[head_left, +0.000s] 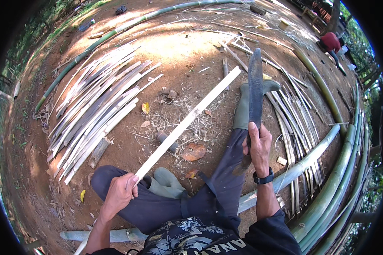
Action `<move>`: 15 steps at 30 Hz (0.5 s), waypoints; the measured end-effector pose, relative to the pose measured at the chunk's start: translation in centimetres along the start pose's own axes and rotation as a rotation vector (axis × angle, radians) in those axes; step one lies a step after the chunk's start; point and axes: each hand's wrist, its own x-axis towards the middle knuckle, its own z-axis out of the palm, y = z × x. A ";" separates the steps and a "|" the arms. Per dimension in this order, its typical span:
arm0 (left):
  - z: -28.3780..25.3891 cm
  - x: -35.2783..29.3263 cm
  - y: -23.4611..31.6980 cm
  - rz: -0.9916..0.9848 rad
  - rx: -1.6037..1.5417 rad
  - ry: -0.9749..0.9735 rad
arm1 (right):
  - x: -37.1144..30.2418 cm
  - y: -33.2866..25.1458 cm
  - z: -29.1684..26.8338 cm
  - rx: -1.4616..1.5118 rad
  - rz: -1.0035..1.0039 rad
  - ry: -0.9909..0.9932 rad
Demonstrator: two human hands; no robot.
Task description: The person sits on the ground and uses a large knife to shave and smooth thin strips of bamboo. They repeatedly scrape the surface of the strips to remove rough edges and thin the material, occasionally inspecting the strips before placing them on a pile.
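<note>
My left hand (120,190) is closed round a long pale bamboo strip (181,128). The strip slants up and away to the right, and its near end passes back under my left forearm. In my right hand (259,144) is a machete (255,87), its broad dark blade pointing up and away from me. The blade stands to the right of the strip's far end, apart from it. Part of the machete's handle shows below my fist. A dark watch sits on my right wrist.
Split bamboo strips lie in a pile (98,108) at left and another (300,136) at right. Thin shavings (191,114) litter the ground between my boots. Green bamboo poles (327,193) lie along the right, and one pole (127,25) curves across the back. A person in red (330,41) bends down far right.
</note>
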 end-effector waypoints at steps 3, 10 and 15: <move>0.1 -0.3 -0.1 -0.090 -0.090 0.009 | 1.1 0.7 -0.9 -0.045 0.004 0.001; 0.0 -1.1 0.6 -0.086 -0.034 0.084 | 2.9 1.1 -0.1 -0.130 -0.006 -0.116; 1.5 -1.1 1.4 0.020 0.113 0.235 | 3.8 1.5 0.7 -0.146 -0.091 -0.113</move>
